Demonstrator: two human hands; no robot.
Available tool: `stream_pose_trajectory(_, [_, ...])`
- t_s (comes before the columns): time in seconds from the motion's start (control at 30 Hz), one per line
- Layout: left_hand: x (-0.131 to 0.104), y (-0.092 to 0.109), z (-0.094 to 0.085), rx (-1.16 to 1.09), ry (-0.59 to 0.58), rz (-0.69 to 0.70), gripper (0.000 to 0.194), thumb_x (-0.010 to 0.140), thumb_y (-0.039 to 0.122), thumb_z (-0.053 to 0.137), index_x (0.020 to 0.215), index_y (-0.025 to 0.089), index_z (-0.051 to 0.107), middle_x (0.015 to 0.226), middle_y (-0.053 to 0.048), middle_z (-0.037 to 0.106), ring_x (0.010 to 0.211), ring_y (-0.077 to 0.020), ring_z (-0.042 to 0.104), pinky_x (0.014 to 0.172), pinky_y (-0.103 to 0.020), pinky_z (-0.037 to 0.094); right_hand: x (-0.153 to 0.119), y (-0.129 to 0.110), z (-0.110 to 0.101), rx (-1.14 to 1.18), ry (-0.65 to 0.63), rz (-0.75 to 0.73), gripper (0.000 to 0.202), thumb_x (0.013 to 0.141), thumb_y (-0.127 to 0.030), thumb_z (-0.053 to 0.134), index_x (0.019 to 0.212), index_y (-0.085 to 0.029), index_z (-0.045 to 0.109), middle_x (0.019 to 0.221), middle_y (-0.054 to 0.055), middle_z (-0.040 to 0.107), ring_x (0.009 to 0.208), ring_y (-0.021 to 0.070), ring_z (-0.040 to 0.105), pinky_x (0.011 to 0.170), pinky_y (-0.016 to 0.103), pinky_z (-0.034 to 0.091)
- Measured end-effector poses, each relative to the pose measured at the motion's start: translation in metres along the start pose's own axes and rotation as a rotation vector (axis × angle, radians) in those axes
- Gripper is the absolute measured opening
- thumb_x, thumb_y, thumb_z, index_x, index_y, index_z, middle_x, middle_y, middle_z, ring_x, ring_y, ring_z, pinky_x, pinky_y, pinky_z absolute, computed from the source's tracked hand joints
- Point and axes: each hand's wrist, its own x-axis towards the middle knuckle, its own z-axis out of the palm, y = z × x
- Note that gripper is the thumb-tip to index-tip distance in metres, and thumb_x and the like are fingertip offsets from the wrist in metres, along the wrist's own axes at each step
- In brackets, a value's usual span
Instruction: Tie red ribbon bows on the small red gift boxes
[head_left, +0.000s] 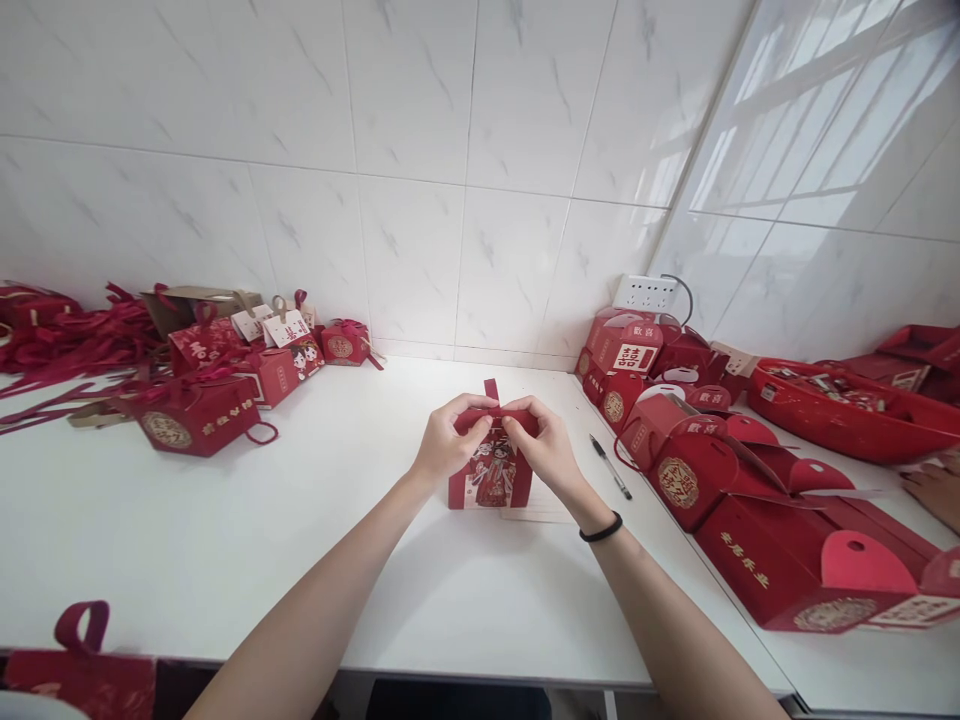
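A small red gift box (495, 475) with a printed figure on its front stands upright on the white table, in the middle of the head view. My left hand (456, 438) pinches its top edge from the left, thumb in front. From the right, my right hand (541, 440) grips the same top edge, its thumb close to the other. A red ribbon end (491, 391) sticks up behind the fingers. Pale paper (536, 508) lies beside the box's base. The ribbon between my fingertips is mostly hidden.
A pen (611, 467) lies right of my hands. Several red boxes (787, 545) crowd the right side, near a red basin (847, 410) and a power strip (645, 291). A co-worker's hand (937, 490) shows at far right. Finished-looking boxes (202, 415) and loose ribbons (82, 335) lie left.
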Motion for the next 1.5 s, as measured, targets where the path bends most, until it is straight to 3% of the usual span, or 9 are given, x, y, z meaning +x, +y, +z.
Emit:
stream_pose_trajectory(0.53, [0.0005, 0.0016, -0.001, 0.016, -0.001, 0.008, 0.017, 0.076, 0.017, 0.054, 0.09, 0.018, 0.064, 0.092, -0.003, 0.068, 0.089, -0.0171, 0.063, 0.081, -0.029, 0.052, 0.001, 0.0001, 0.0001, -0.001, 0.009, -0.003, 0.01, 0.075, -0.026, 0.053, 0.077, -0.018, 0.059, 0.076, 0.001, 0.063, 0.068, 0.0154, 0.057, 0.062, 0.027, 0.048])
stream_pose_trajectory(0.8, [0.0009, 0.0032, -0.0022, -0.038, -0.015, -0.022, 0.017, 0.077, 0.018, 0.053, 0.088, 0.017, 0.064, 0.09, -0.004, 0.068, 0.086, -0.0176, 0.064, 0.078, -0.029, 0.053, 0.001, 0.0002, 0.0002, 0.042, -0.015, 0.05, 0.013, 0.074, -0.025, 0.048, 0.078, -0.019, 0.059, 0.068, -0.001, 0.06, 0.054, 0.0129, 0.051, 0.051, 0.025, 0.043])
stream_pose_trajectory(0.97, [0.0003, 0.0026, -0.0021, -0.004, -0.004, -0.005, 0.017, 0.076, 0.02, 0.056, 0.09, 0.017, 0.064, 0.092, -0.004, 0.067, 0.089, -0.0173, 0.063, 0.08, -0.028, 0.052, 0.0005, -0.0025, -0.0008, 0.02, -0.007, 0.006, 0.011, 0.075, -0.026, 0.053, 0.078, -0.018, 0.06, 0.078, 0.002, 0.063, 0.07, 0.0156, 0.057, 0.063, 0.027, 0.047])
stream_pose_trajectory(1.2, [0.0021, -0.0014, -0.0013, 0.006, 0.005, -0.038, 0.016, 0.077, 0.02, 0.055, 0.09, 0.017, 0.064, 0.092, -0.004, 0.066, 0.09, -0.0174, 0.062, 0.084, -0.03, 0.05, 0.002, 0.0009, 0.0005, 0.021, -0.014, 0.019, 0.012, 0.078, -0.027, 0.051, 0.08, -0.018, 0.059, 0.077, 0.001, 0.062, 0.068, 0.0152, 0.056, 0.062, 0.027, 0.046])
stream_pose_trajectory(1.4, [-0.0018, 0.0, -0.0014, -0.123, -0.006, -0.079, 0.037, 0.077, 0.019, 0.055, 0.114, 0.017, 0.051, 0.084, -0.001, 0.061, 0.073, -0.0129, 0.06, 0.067, -0.025, 0.05, 0.0001, 0.0005, 0.0004, 0.061, -0.024, 0.031, 0.012, 0.079, -0.028, 0.052, 0.081, -0.019, 0.058, 0.075, 0.0, 0.06, 0.064, 0.0145, 0.055, 0.06, 0.027, 0.045])
stream_pose_trajectory(1.5, [-0.003, 0.0008, 0.0014, -0.154, 0.027, -0.104, 0.041, 0.077, 0.021, 0.056, 0.116, 0.017, 0.046, 0.085, -0.002, 0.061, 0.075, -0.014, 0.061, 0.067, -0.026, 0.049, -0.0011, -0.0011, 0.0008, 0.036, -0.007, 0.025, 0.012, 0.079, -0.029, 0.054, 0.08, -0.018, 0.058, 0.075, 0.0, 0.06, 0.065, 0.0148, 0.055, 0.06, 0.026, 0.045])
